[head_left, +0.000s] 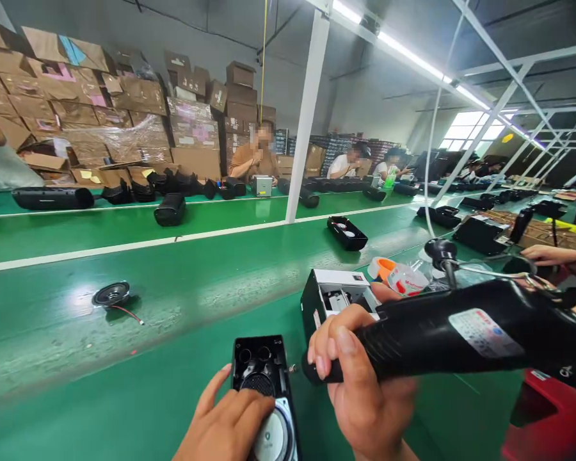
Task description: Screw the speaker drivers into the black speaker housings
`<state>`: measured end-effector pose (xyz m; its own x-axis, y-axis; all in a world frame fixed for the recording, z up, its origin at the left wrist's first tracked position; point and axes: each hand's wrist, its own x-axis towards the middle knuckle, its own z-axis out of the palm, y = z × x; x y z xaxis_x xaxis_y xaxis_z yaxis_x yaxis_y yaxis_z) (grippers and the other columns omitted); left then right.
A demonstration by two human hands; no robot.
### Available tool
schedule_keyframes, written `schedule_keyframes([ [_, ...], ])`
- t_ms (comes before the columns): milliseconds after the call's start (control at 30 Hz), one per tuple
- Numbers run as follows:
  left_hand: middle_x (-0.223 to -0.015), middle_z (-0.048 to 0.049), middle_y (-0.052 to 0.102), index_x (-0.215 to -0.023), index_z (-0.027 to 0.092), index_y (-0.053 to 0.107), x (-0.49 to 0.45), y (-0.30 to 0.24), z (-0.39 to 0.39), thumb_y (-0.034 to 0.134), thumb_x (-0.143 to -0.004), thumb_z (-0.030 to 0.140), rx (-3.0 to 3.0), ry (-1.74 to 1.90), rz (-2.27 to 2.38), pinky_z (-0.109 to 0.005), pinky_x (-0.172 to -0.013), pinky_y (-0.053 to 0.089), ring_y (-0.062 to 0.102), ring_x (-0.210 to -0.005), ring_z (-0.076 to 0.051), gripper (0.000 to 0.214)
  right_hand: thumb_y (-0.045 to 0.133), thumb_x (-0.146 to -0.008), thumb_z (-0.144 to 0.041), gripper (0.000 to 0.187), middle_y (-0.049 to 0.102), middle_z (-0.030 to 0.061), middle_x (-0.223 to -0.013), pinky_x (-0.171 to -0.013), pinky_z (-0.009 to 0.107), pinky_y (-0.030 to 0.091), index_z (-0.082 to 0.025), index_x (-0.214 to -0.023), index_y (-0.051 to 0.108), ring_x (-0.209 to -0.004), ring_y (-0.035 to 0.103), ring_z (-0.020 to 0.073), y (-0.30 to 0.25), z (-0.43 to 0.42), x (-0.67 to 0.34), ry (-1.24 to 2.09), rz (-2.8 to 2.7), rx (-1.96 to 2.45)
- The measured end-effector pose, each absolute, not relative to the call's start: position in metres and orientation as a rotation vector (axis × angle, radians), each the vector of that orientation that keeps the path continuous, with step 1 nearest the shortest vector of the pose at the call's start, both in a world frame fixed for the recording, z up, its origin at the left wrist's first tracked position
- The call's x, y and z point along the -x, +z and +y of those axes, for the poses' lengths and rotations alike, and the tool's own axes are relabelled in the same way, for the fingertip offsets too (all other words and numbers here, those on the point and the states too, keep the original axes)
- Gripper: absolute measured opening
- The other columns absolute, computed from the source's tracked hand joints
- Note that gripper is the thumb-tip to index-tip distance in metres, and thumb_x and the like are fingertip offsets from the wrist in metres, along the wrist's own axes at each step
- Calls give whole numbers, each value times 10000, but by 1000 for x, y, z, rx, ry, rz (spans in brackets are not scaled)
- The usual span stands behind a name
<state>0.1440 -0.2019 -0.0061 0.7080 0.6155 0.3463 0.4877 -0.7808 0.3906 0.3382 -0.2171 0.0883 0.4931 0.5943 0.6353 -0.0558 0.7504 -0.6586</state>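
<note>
1. Left hand (230,426) at six o'clock, fingers spread flat, pinning the speaker panel (265,397)
2. Right hand (360,384) clamped round the electric screwdriver (441,333), tip at the panel's three o'clock edge
3. Best kept square, panel steady

**Screwdriver tip at the speaker housing's edge**

The left hand (230,426) lies flat on a black speaker housing (264,378) on the green bench (100,397), fingers spread over its round grille. The right hand (360,384) grips the nose of a black electric screwdriver (461,330), held almost level, its bit tip just beside the housing's right edge. Behind the right hand stands an open black-and-white box (333,291); a roll of orange tape (381,266) sits just past it. A loose speaker driver (111,295) with a red wire lies well apart to the left. Across the green conveyor (125,230), other people work before stacked cardboard boxes (77,109).
</note>
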Motion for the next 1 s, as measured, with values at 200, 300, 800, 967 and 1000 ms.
schedule_keyframes([
  [200,-1280,76,808,-1422,369,573,-131,2,-181,655,-746,73,-2733,714,979,-676,-1290,406,816,-1097,-225,743,653,-1101,-247,419,602,-87,-760,-526,257,566,-345,-1478,500,-526,570,102,81,-203,-331,431,-1014,672],
  [300,-1281,111,810,-1420,390,593,-131,0,-175,655,-741,92,-2745,685,950,-608,-1290,374,804,-1099,-215,744,668,-1098,-276,393,594,-95,-750,-521,239,551,-344,-1448,502,-517,566,94,79,-199,-328,436,-1003,703],
  [800,-1145,138,791,-1285,365,638,-150,-17,-177,641,-651,101,-2665,888,1096,-459,-1254,217,740,-1118,-212,687,586,-1066,-150,459,626,-30,-807,-583,324,560,-297,-1491,494,-666,648,177,34,-194,-330,384,-1131,829],
  [967,-1162,50,800,-1346,308,573,-151,-18,-179,606,-696,66,-2756,814,1075,-526,-1224,195,705,-1123,-269,695,621,-1053,-196,506,653,-9,-814,-555,396,551,-369,-1513,503,-655,633,230,24,-194,-333,419,-1117,902],
  [1000,-1165,36,802,-1352,301,562,-151,-18,-179,593,-706,68,-2772,800,1076,-537,-1219,190,701,-1124,-277,688,624,-1053,-202,508,661,-4,-832,-561,406,554,-375,-1515,503,-654,628,231,22,-194,-333,424,-1115,910],
])
